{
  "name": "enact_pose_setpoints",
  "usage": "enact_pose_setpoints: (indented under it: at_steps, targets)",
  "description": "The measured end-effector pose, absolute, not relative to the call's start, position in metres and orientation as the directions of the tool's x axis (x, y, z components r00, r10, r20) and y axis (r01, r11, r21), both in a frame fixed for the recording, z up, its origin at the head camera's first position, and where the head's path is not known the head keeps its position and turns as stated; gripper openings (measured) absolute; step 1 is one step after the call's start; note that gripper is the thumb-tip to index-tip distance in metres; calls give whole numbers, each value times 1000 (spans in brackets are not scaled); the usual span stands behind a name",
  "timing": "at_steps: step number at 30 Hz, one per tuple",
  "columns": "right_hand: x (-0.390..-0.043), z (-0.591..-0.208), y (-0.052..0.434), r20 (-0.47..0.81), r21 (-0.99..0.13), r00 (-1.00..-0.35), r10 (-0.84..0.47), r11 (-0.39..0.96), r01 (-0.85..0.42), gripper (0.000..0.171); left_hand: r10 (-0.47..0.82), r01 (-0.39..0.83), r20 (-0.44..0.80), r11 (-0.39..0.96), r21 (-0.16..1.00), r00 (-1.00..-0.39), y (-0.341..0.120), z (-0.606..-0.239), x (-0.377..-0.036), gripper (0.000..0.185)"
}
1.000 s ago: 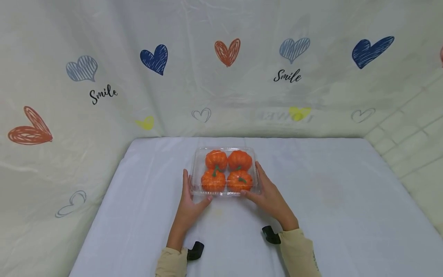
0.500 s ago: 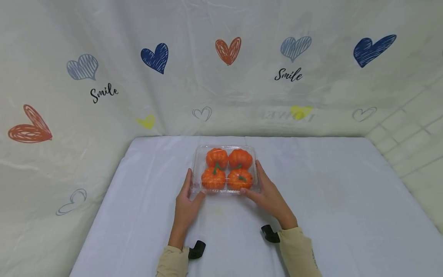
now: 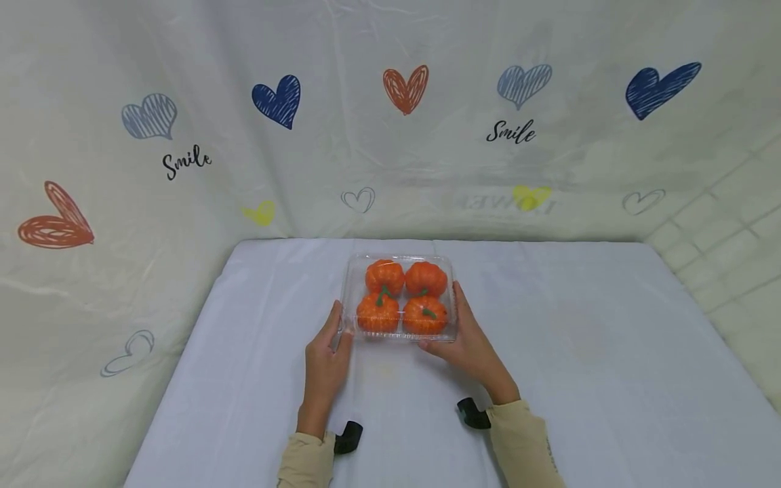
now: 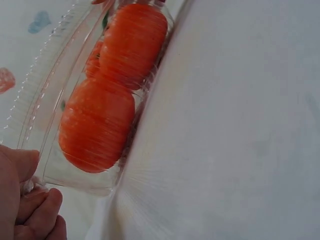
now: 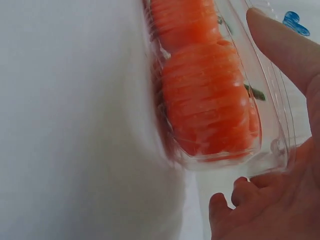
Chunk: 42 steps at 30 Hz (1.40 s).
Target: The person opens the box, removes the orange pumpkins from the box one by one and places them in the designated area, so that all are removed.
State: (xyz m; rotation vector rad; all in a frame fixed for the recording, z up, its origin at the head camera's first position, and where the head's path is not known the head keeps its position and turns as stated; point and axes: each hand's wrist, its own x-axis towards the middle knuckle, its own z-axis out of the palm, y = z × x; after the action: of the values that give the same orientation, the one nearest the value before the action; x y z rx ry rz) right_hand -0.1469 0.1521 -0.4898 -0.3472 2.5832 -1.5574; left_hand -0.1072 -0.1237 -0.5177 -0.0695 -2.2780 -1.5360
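Note:
A clear plastic clamshell box [image 3: 350, 288] with several small orange pumpkins [image 3: 378, 313] inside is held between both hands near the table's far edge. Green stems show on the pumpkins. My left hand [image 3: 326, 369] pinches the near left corner; in the left wrist view the thumb [image 4: 25, 162] lies above that corner and curled fingers [image 4: 47, 215] lie below. On the other side, my right hand [image 3: 472, 352] grips the near right corner, fingers along the side and thumb at the front rim. In the right wrist view, the thumb [image 5: 277, 42] reaches along the lid's edge.
A white cloth covers the table [image 3: 579, 379], which ends at a pale curtain [image 3: 427, 156] printed with hearts and the word "Smile". Black wrist mounts [image 3: 348, 438] stick out from both beige sleeves [image 3: 521, 440].
My left thumb has slid from the box's front rim to its near left corner. The right thumb has dropped from over the front rim to its lower edge. The box has barely shifted.

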Motion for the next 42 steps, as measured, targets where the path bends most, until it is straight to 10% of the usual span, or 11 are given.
enact_pose_setpoints:
  at_steps: [15, 42]
  targets:
    - [-141, -502, 138, 126, -917, -987, -103, 367, -155, 127, -247, 226, 417, 554, 802, -874, -109, -518, -106, 65]
    - [-135, -504, 152, 221, -946, -972, -78, 225, -233, 59, -245, 164, 318, 494, 854, -916, -105, -513, -103, 78]
